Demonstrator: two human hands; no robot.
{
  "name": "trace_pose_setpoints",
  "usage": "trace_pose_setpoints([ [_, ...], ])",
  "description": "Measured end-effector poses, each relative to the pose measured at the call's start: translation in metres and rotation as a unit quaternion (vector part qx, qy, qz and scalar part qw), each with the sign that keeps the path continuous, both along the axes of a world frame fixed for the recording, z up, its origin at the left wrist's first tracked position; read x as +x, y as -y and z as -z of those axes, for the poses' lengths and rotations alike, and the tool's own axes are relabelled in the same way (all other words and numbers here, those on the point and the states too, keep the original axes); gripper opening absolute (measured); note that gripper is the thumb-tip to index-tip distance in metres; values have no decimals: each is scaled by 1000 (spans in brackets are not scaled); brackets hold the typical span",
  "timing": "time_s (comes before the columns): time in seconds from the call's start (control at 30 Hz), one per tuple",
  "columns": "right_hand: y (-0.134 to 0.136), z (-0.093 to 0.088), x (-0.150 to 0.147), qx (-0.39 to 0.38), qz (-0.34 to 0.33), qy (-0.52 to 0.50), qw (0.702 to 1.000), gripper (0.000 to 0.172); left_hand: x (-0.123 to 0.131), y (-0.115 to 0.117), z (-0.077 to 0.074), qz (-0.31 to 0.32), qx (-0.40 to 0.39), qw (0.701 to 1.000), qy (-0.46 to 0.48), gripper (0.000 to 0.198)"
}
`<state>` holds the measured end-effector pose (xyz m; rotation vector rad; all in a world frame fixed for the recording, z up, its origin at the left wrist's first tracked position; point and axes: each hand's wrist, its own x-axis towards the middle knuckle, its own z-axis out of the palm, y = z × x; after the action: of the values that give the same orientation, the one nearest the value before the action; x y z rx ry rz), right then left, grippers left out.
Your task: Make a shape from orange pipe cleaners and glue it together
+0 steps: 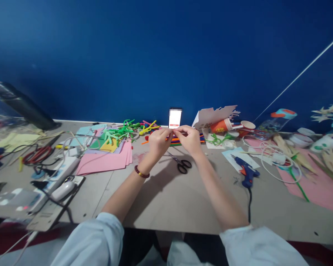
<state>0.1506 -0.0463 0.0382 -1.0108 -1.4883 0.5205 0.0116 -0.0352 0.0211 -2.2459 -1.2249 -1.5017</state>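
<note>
My left hand [159,142] and my right hand [189,140] meet fingertip to fingertip above the middle of the table. Both are closed in a pinch; whatever lies between the fingers is too small to make out. Just behind and beneath them lies a bundle of coloured pipe cleaners [202,139], partly hidden by my hands. Black-handled scissors [184,166] rest on the table below my right hand. A phone with a lit screen [175,119] leans upright against the blue wall, straight beyond my fingertips.
Left are pink paper sheets [102,162], green bent pipe cleaners [122,130] and a power strip [55,175] with tangled cables. At right lie a blue glue gun [246,172], a white cable [280,181] and red paper cups [221,126]. A dark bottle [24,105] leans far left.
</note>
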Motion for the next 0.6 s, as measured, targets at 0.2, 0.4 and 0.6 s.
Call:
trace_pose_setpoints([
  [0.2,-4,0,3,-143,-125,-141,972,29,-7,2,-2,2,80,994,-67,23],
  [0.4,-4,-2,9,-193,-251,-170,933,36,-10,3,-5,70,60,993,-71,22],
  [0.6,0,-3,0,-184,-250,-197,930,39,-13,5,-10,71,61,992,-83,25],
])
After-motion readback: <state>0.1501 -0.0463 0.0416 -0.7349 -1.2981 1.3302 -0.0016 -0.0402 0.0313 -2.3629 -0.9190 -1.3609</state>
